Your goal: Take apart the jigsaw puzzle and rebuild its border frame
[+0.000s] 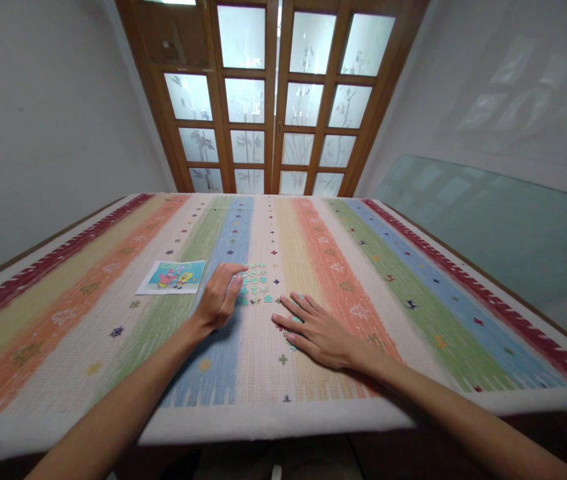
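From near forearms (128, 393), spreads right hand's (321, 333) fingers over pieces (297, 319), perhaps to steady them; curls left hand (217, 297) by rows (262, 281), pinch unclear; has card (173, 277) left, probably for viewing.

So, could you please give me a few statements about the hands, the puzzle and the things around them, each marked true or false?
1. The left hand is beside some puzzle pieces. True.
2. All the puzzle pieces are joined together. False: several lie apart from one another.
3. The right hand is palm down, over more puzzle pieces. True.
4. The picture card lies to the right of both hands. False: it lies to the left of the left hand.
5. The tablecloth has coloured stripes. True.
6. The doors beyond the table are solid wood throughout. False: they have glass panes.
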Demonstrator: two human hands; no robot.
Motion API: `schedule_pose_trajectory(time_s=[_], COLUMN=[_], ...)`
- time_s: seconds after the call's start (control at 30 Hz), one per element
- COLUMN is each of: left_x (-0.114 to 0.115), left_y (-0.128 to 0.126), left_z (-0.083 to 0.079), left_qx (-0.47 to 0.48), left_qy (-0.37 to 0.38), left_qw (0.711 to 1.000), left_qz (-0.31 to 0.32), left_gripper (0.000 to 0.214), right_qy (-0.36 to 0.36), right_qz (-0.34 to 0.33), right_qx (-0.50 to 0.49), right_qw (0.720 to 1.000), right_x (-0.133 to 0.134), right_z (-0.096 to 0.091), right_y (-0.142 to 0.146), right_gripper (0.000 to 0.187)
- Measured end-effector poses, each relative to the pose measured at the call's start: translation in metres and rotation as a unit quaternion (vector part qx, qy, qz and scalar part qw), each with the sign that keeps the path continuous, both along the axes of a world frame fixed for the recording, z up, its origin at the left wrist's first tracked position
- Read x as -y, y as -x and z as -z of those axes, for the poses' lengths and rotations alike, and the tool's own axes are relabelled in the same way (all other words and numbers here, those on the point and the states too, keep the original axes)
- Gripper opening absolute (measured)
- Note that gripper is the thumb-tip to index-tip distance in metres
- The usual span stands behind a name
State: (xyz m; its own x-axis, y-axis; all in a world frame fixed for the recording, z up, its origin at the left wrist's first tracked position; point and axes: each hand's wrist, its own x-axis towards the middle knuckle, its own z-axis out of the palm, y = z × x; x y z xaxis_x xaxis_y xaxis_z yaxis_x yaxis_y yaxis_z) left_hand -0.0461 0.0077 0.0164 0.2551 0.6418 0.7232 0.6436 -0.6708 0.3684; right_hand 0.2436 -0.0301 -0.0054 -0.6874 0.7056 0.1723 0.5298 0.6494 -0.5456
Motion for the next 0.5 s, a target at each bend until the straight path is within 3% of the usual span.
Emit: schedule_pose_trajectory(time_s=[0.2,0.5], left_x=[0.002,0.004], left_y=[-0.001,-0.001], left_z=[0.001,0.003], left_qx=[-0.039,-0.062], left_qy=[-0.012,-0.005], left_qw=[0.999,0.997], left_qz=[0.035,0.054], left_gripper=[0.033,0.031], right_qy=[0.010,0.009], right_qz=[-0.085,-0.018], right_qx=[0.007,-0.005], right_qw=[0.996,1.000], right_x=[-0.003,-0.012], right_z=[-0.009,0.003], right_y=[-0.008,-0.025], right_gripper=[0.041,0.042])
